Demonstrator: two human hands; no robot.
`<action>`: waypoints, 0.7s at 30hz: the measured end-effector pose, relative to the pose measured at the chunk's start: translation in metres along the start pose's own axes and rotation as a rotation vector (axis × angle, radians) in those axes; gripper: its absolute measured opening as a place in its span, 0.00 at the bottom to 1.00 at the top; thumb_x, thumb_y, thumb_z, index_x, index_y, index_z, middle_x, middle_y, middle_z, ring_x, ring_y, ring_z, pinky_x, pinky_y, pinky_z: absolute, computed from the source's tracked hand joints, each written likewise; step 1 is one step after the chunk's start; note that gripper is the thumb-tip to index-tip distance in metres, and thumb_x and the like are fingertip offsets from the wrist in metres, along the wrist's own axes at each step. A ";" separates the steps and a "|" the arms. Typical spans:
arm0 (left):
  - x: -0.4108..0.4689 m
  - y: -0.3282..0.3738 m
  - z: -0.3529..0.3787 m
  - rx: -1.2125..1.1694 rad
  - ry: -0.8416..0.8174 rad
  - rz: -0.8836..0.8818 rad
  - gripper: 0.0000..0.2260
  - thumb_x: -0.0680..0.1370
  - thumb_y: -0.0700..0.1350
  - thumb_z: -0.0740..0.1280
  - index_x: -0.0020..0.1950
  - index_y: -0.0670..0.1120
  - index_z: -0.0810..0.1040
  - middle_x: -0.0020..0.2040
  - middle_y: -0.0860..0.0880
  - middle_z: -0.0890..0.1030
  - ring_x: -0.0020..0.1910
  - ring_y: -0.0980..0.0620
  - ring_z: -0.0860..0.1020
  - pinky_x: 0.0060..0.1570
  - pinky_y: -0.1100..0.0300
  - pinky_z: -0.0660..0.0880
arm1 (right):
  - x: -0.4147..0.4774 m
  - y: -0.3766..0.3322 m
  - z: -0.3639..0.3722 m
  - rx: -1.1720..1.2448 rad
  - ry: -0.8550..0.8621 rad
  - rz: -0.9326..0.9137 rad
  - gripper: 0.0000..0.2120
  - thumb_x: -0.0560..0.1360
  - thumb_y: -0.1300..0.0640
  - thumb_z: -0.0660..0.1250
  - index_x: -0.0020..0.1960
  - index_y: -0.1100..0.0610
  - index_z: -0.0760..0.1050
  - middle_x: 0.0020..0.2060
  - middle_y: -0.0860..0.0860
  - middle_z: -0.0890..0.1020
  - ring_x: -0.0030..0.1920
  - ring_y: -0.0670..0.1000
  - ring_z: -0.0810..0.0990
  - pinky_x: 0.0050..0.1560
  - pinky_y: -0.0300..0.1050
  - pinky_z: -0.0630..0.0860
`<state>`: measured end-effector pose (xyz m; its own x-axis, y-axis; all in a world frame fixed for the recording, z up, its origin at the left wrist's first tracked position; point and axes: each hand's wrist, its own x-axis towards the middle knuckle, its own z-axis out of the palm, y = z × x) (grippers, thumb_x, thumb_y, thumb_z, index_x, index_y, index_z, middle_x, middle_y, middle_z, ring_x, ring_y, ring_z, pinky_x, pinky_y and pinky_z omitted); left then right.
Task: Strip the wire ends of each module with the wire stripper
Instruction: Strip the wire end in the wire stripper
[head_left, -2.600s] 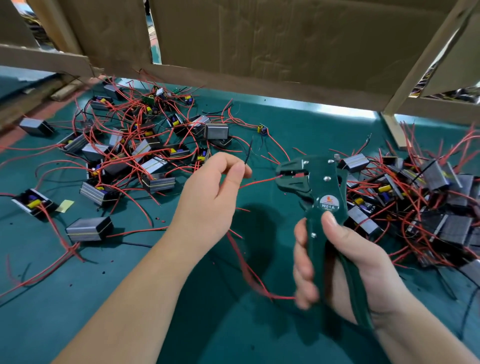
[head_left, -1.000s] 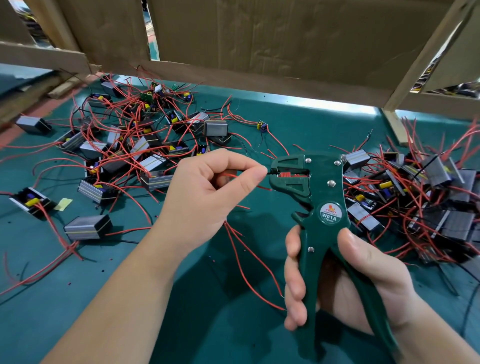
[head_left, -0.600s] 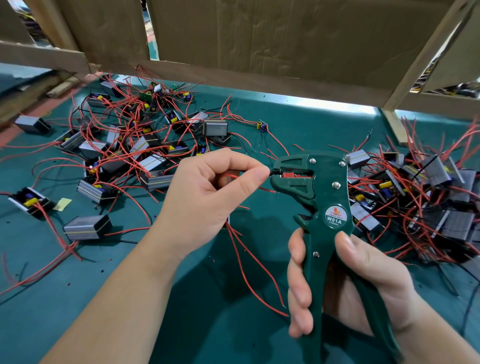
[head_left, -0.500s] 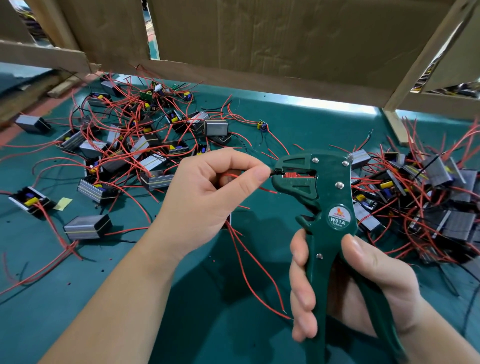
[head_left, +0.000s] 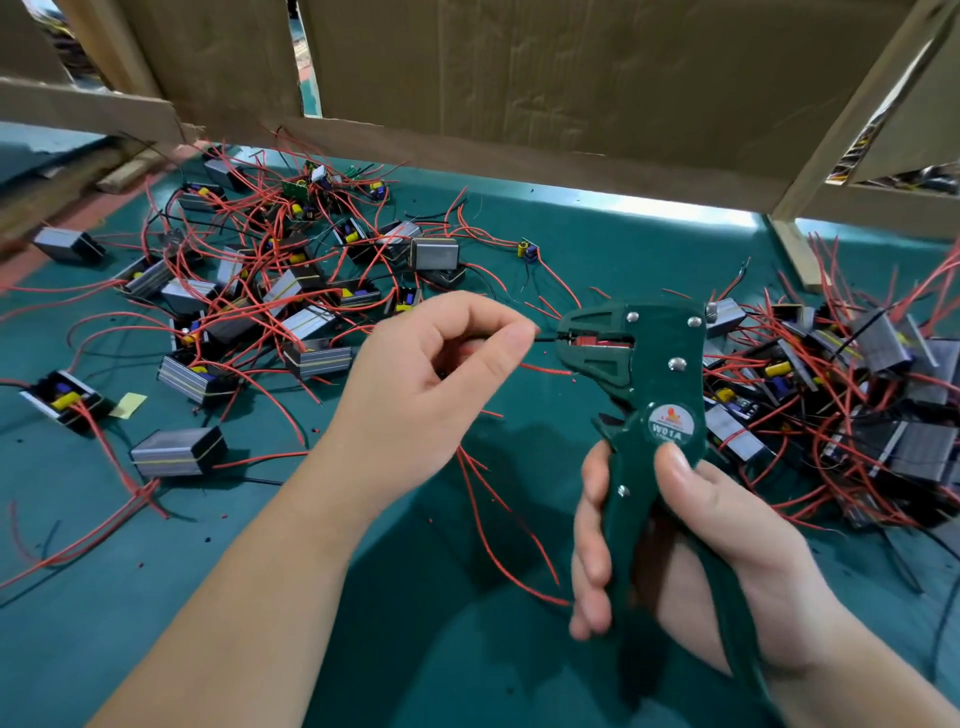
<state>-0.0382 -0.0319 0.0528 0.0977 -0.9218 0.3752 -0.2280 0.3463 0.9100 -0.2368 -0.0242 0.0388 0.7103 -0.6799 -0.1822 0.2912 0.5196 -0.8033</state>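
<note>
Green W01A wire stripper (head_left: 649, 374), handles gripped by right hand (head_left: 696, 551); left hand (head_left: 431, 384) pinches black wire (head_left: 544, 338) entering its mouth; fingertip, earlier touching the tool, now stands apart.

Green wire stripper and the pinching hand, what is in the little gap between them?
In the head view, a thin dark wire runs from the left hand into the green metal wire stripper. Teal table mat shows behind it.
</note>
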 end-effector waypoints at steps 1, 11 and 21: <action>0.000 -0.004 0.001 0.041 -0.018 -0.028 0.06 0.76 0.48 0.64 0.52 0.51 0.77 0.34 0.49 0.75 0.31 0.60 0.68 0.33 0.71 0.65 | 0.001 0.000 0.003 0.031 0.051 -0.018 0.22 0.65 0.42 0.76 0.45 0.60 0.76 0.30 0.62 0.75 0.27 0.59 0.76 0.32 0.54 0.76; -0.001 -0.024 0.008 0.268 -0.124 -0.163 0.12 0.78 0.38 0.64 0.51 0.55 0.67 0.43 0.55 0.75 0.35 0.51 0.72 0.38 0.60 0.71 | 0.008 -0.009 -0.012 0.264 0.006 -0.078 0.23 0.64 0.51 0.76 0.54 0.62 0.78 0.40 0.63 0.78 0.39 0.62 0.79 0.45 0.61 0.78; 0.005 -0.012 0.021 -0.541 0.086 -0.227 0.06 0.73 0.41 0.60 0.49 0.49 0.67 0.33 0.54 0.78 0.36 0.56 0.76 0.39 0.65 0.73 | 0.004 -0.017 0.000 0.169 -0.234 0.078 0.31 0.65 0.57 0.72 0.65 0.67 0.72 0.61 0.80 0.60 0.41 0.65 0.79 0.47 0.61 0.75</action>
<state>-0.0551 -0.0441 0.0399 0.1696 -0.9735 0.1534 0.3318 0.2030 0.9213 -0.2390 -0.0360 0.0520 0.8573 -0.5072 -0.0881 0.3190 0.6577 -0.6824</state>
